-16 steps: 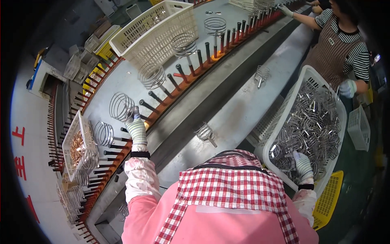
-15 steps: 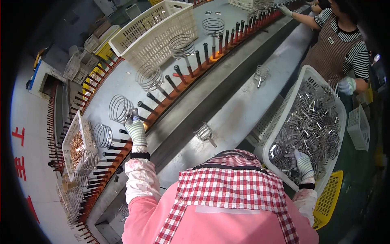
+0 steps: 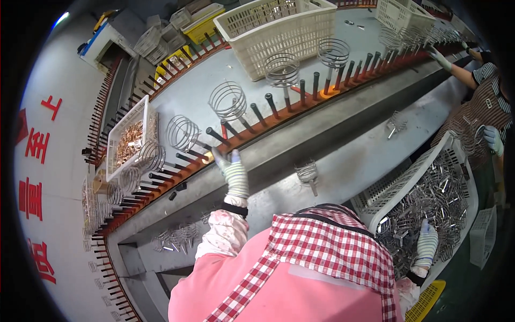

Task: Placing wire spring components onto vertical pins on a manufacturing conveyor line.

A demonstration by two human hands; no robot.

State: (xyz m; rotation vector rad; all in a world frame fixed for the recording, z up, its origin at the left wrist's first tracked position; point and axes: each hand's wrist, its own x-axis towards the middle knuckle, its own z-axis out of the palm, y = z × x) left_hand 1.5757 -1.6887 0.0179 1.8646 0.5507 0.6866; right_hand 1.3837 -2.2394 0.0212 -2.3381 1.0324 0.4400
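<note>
My left hand (image 3: pixel 233 173), in a white glove with striped bands, is open with its fingers apart at the edge of the peg rail (image 3: pixel 244 134). Nothing is in it. Just beyond its fingers stand black-tipped pegs, and a wire coil (image 3: pixel 183 133) sits on a peg to its left. Another wire coil (image 3: pixel 227 101) is on a peg further back. My right hand (image 3: pixel 426 246), gloved likewise, is down among a heap of wire coils (image 3: pixel 424 201) in a white plastic basket (image 3: pixel 387 201). Its fingers look pressed together, and what they hold is lost among the coils.
Loose wire coils (image 3: pixel 307 174) lie on the metal ledge (image 3: pixel 343 150). A large white crate (image 3: pixel 289 48) and a smaller crate of copper-coloured parts (image 3: pixel 111 153) stand behind the rail. At the right, a co-worker's gloved hand (image 3: pixel 492 140) is near my basket.
My left hand has let go of the wire coil on its peg and drawn back toward me. My right hand stays in the basket. The view has swung left.
</note>
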